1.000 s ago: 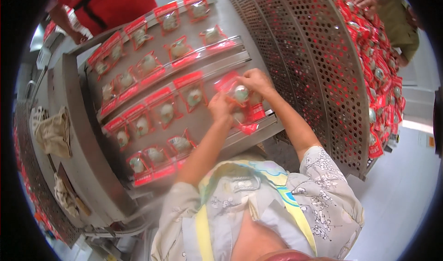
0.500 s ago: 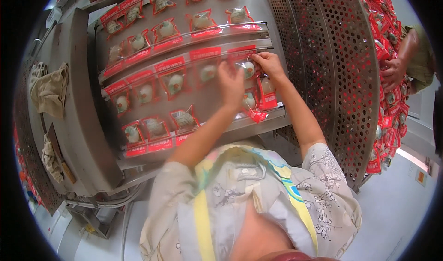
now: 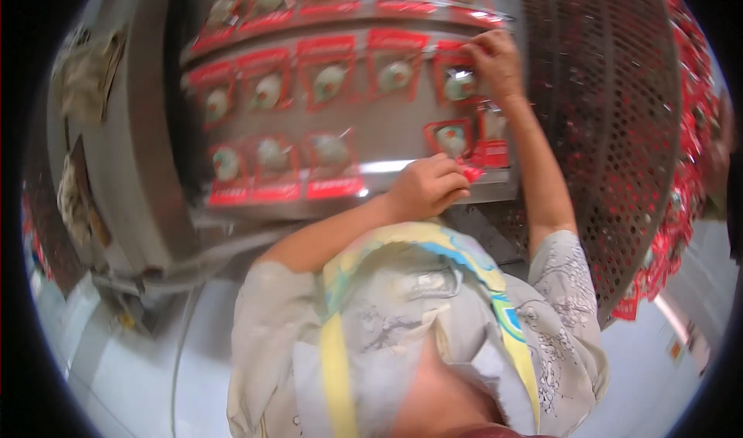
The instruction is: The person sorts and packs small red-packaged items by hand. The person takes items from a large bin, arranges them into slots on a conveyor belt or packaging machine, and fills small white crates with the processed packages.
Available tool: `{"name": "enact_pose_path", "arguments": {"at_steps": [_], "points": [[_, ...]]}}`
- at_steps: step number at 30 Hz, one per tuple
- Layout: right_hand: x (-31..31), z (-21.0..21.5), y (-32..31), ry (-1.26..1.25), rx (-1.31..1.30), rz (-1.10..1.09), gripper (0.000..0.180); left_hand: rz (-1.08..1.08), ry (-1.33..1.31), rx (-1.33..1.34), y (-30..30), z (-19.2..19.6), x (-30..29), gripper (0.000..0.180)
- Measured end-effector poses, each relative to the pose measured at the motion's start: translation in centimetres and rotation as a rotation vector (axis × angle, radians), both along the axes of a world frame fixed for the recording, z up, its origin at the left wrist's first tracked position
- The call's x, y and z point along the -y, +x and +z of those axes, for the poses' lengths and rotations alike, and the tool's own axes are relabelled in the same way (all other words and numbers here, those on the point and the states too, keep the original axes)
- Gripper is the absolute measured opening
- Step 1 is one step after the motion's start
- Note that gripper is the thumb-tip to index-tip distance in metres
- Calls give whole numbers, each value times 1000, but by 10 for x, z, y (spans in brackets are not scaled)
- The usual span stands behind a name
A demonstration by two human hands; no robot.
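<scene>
Clear pouches with red strips, each holding a pale, egg-like item, lie in rows on a metal tray. At the right end of the middle row, my right hand (image 3: 497,60) pinches the red top edge of an egg pouch (image 3: 460,86). Below it, my left hand (image 3: 430,187) has curled fingers at the red strip of a front-row egg pouch (image 3: 450,138), seemingly gripping it. That pouch lies askew. Another pouch (image 3: 493,135) with a red lower part lies just right of it. Motion blurs the picture.
Perforated metal panel (image 3: 600,121) rises on the right, with a heap of red pouches (image 3: 681,198) beyond it. Cloth gloves (image 3: 91,74) hang on the metal frame (image 3: 143,144) at left. Three pouches (image 3: 271,159) lie at the front left of the tray (image 3: 387,124).
My left hand has moved down from the middle row to the front-row pouch. My right hand stays by the middle row's right-end pouch. The whole view has shifted.
</scene>
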State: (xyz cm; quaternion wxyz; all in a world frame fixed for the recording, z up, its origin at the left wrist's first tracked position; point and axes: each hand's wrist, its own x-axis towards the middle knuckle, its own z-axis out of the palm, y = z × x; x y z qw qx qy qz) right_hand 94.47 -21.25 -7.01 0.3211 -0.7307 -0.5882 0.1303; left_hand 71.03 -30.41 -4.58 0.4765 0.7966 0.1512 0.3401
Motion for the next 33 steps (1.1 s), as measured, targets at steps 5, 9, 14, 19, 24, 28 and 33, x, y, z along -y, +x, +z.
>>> {"name": "enact_pose_path", "arguments": {"at_steps": [5, 9, 14, 19, 24, 28, 33], "points": [[-6, -15, 11, -38, -271, -37, 17, 62, -68, 17, -13, -5, 11, 15], [-8, -15, 7, -70, -333, -105, 21, 80, -76, 22, -16, -6, 11, 15], [4, 9, -14, -41, -374, -174, 19, 76, -149, -122, -18, -5, 16, 37], [64, 40, -41, 130, -212, 20, 14, 43, -204, -280, -14, -6, 18, 54], [138, 40, -57, 34, -62, -102, 12, 118, -216, -262, -4, -9, 11, 49], [161, 28, -52, -25, -377, -208, 12, 168, -249, -225, 1, -11, 3, 30], [159, 18, -50, -127, -613, -220, 15, 127, -356, -213, -4, -7, -9, 22]]}}
